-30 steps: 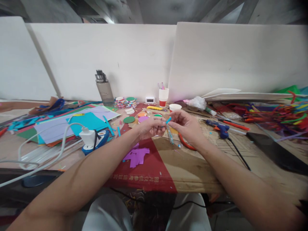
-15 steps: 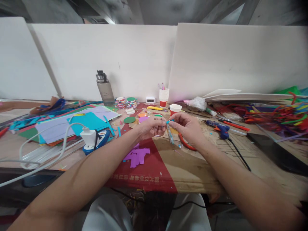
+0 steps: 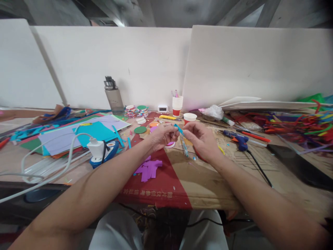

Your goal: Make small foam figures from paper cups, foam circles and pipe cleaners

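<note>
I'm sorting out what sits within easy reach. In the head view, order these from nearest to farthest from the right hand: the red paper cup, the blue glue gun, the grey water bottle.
1. Red paper cup: just behind the right hand, nearest.
2. Blue glue gun: to its right on the cardboard.
3. Grey water bottle: far left, by the back wall.

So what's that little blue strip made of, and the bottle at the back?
The blue strip, pinched between the left hand and right hand, looks like thin matte paper or craft foam; it bends. The bottle seems smoky translucent plastic, with a dark lid.
</note>
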Demonstrator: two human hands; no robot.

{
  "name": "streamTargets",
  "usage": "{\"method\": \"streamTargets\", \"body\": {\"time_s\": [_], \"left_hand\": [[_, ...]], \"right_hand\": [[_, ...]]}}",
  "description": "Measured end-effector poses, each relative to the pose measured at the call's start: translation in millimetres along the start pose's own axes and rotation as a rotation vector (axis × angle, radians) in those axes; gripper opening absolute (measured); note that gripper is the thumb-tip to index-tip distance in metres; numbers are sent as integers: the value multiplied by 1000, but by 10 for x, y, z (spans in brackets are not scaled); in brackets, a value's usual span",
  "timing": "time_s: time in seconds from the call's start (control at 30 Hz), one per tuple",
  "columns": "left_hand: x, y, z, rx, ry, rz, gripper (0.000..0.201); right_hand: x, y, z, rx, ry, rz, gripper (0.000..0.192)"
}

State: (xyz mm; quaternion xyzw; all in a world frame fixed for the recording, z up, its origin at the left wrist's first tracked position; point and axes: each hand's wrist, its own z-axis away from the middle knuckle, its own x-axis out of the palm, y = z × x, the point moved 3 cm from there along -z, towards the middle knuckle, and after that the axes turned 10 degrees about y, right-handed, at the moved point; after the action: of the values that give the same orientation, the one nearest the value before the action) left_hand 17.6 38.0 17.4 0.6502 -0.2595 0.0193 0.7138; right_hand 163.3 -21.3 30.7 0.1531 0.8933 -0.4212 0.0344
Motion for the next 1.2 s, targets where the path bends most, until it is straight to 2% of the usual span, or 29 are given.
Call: {"method": "streamTargets", "body": {"time_s": [0.1,0.2,0.37,0.83,1.03,1.13,1.2], "left_hand": [[3,4,-2,36,-34,-52,13],[-3,0,-4,45,-49,-92,14],[2,-16,-7,74,-67,-138,21],[66,-41,67,101,-27,-52,29],[71,-41,76,84,7,-30,29],[49,-36,61,104,23,-74,27],[37,-34,55,136,13,-158,26]], "right_hand": [[-27,42,-27,168,12,-112,29],[-17,67,-44,244,-69,-72,34],[9,40,-55,149,-155,79,28],[36,82,-43,134,-117,121,21],[18,119,-41,146,-131,127,27],[-28,149,-63,147,-77,130,34],[-66,151,-82,144,7,107,31]]}}
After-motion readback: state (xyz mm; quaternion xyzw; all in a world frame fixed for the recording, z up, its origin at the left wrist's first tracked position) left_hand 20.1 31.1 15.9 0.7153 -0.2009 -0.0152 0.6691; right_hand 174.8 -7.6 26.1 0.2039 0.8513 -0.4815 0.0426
